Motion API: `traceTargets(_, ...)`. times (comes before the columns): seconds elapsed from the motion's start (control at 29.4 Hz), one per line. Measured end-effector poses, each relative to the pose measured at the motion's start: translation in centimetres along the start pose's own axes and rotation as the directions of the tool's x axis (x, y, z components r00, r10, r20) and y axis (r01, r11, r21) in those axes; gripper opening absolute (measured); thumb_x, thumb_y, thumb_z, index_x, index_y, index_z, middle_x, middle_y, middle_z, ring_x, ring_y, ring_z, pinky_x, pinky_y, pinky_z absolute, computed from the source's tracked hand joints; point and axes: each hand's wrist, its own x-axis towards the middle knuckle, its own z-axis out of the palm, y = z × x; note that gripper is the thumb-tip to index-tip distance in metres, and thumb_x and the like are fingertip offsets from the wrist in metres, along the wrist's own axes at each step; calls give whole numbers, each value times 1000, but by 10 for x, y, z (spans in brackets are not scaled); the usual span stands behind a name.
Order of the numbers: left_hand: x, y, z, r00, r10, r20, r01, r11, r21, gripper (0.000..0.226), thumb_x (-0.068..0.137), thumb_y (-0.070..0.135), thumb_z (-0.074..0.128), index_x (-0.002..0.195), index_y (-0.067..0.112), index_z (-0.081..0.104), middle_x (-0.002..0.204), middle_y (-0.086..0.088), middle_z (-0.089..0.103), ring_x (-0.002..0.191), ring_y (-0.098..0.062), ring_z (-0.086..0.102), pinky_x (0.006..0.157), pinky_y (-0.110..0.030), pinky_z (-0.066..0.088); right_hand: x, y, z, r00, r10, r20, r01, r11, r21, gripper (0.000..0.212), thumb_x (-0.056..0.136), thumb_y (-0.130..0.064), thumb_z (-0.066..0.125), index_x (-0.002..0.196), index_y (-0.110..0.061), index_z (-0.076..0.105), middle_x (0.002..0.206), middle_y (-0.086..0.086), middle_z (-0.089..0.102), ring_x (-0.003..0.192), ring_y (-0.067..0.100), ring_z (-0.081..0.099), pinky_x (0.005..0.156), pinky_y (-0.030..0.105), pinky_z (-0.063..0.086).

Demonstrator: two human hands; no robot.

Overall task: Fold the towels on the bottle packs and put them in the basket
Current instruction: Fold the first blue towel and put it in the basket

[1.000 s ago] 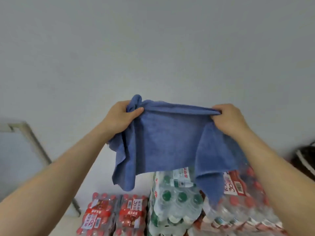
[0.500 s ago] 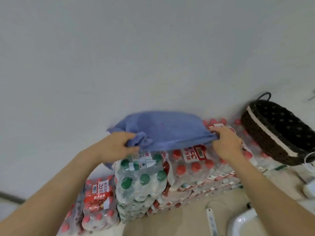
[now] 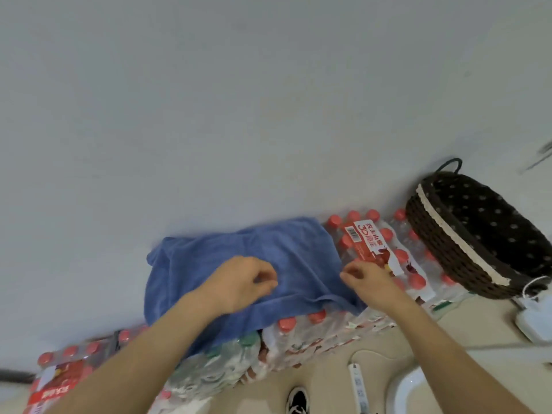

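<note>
A blue towel (image 3: 239, 255) lies spread over the top of the stacked red-capped bottle packs (image 3: 370, 243), against the wall, with its front edge hanging a little over the caps. My left hand (image 3: 242, 282) hovers over the towel's middle, fingers loosely curled, holding nothing. At the towel's right edge is my right hand (image 3: 367, 279), fingers loosely curled and free of the cloth. The dark woven basket (image 3: 427, 231) with a cream trim and dotted lining sits tilted on the packs at the right.
A green-capped pack (image 3: 227, 363) and a lower red-capped pack (image 3: 59, 372) stand at the front left. On the floor lie a white power strip (image 3: 357, 386), a white charger with cable (image 3: 534, 321) and my shoe (image 3: 297, 400).
The towel went from held up in the air to lying flat on the packs. Both hands have let go of its corners, and the view has tipped downward.
</note>
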Motion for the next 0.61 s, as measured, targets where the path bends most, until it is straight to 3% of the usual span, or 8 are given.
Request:
traceTargets(0.07,16,21,24,999,-38,34,37,999,35,30,82,52,60,100,28,62,89,11,64,80,-11,58,75,-34,49,14,5,6,997,-9,71,11,1000,-26,24,94,-36,53,111,-19,58,104,-3,62,94,18,59,78,31,46)
traceTargets(0.14,31,41,46,990,-103,95,90,987,133,43,75,64,60,101,31,55,92,11,60,82,-12,57,70,-33,48,30,13,13,993,-39,115,35,999,34,30,91,-38,57,114,-18,57,105,-2,62,97,20,60,78,32,46)
traceTargets(0.24,45,68,66,983,-140,115,99,947,307,29,82,53,56,86,25,50,93,2,63,84,-21,58,61,-31,37,45,23,12,985,-100,142,72,980,187,14,85,-26,64,77,-15,59,72,-3,63,69,14,57,60,29,43)
traceTargets(0.27,46,74,67,977,-165,137,113,939,326,24,84,47,54,79,23,49,89,-1,64,81,-24,56,59,-31,34,48,26,9,984,-113,135,75,964,256,21,83,-18,63,66,-14,53,60,-4,54,59,12,48,55,28,37)
traceTargets(0.37,52,93,64,947,-216,236,182,970,160,22,78,31,60,67,22,44,65,2,54,60,-14,44,52,-27,31,49,28,-15,990,-137,8,121,898,422,29,79,-7,60,57,-15,42,53,-2,37,54,10,33,51,27,29)
traceTargets(0.48,63,118,55,880,-216,423,290,949,-120,15,75,29,72,84,23,61,66,10,58,56,-3,49,51,-13,36,43,37,-45,964,-223,-142,262,884,386,28,75,-7,59,57,-15,40,53,-6,40,53,9,34,51,24,30)
traceTargets(0.54,73,126,49,770,-193,609,366,915,-172,24,80,33,72,101,24,66,74,8,67,58,-9,56,51,-11,41,37,47,-59,946,-299,-124,322,905,278,26,75,-8,60,64,-21,40,65,-7,46,59,9,42,54,23,32)
traceTargets(0.61,88,127,43,796,-193,573,387,891,-237,14,86,28,66,96,19,70,74,0,70,56,-15,57,51,-15,45,34,58,-63,932,-362,7,352,912,210,27,76,-13,60,75,-28,38,81,-10,46,72,9,47,59,23,34)
